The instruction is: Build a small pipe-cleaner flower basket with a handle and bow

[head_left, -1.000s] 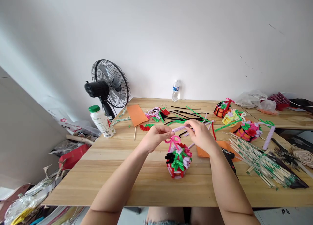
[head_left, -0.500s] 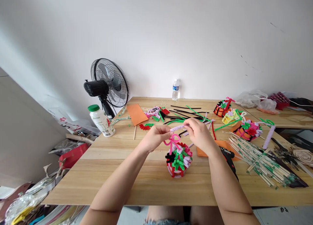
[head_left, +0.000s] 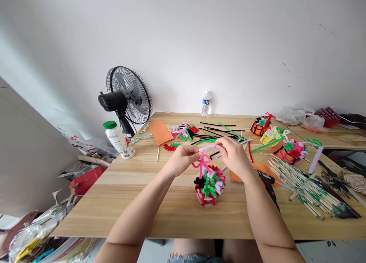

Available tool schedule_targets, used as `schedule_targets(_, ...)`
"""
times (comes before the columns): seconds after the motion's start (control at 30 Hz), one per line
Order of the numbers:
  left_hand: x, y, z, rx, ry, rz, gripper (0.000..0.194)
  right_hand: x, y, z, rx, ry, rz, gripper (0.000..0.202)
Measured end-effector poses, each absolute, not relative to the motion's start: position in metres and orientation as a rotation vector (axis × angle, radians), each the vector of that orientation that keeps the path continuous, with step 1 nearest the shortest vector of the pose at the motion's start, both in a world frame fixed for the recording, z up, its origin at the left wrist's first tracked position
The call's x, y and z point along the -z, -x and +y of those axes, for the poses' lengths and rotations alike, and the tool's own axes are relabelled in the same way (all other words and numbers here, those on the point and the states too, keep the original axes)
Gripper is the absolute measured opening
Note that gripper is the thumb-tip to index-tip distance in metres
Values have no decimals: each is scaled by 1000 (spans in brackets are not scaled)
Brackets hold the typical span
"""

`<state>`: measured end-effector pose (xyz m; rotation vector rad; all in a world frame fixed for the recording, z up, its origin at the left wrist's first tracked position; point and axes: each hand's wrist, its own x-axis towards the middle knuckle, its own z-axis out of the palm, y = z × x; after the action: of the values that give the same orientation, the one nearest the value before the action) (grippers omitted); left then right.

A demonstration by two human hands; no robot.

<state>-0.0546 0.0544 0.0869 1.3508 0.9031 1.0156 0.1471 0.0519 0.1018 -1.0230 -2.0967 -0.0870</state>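
Between my two hands stretches a coiled lilac pipe cleaner (head_left: 207,148), held above the table. My left hand (head_left: 185,159) pinches its left end, and the fingers of my right hand (head_left: 232,153) close on the other end. Just below stands a small basket (head_left: 210,186) of pipe-cleaner flowers in green, red, black and lilac. A pink pipe-cleaner bow (head_left: 203,163) rises from its top, close to my left fingertips; whether they touch it I cannot tell.
Loose black pipe cleaners (head_left: 220,130) lie behind my hands. Three finished baskets (head_left: 290,151) stand to the right, near bundled wrapped sticks (head_left: 305,186) and a glue gun (head_left: 267,184). A white bottle (head_left: 118,141), a fan (head_left: 128,97) and orange card (head_left: 160,132) are left.
Both hands keep their hold on the lilac coil and have hardly moved. The whole view has shifted very slightly.
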Motion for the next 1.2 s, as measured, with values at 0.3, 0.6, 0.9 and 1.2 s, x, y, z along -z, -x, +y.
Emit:
schedule_targets(0.3, -87, 53, 55, -1050, -1346, 914, 36, -105, -155, 50, 63, 952, -2074, 12)
schedule_targets(0.6, -84, 55, 56, -1010, -1406, 931, 36, -107, -148, 46, 78, 892, -2071, 16)
schedule_targets(0.9, -87, 58, 56, -1029, -1442, 933, 35, -104, -155, 49, 46, 952, -2043, 15)
schedule_targets(1.2, -87, 70, 58, -840, -1464, 792, 30, -103, -157, 51, 37, 970, -2039, 15)
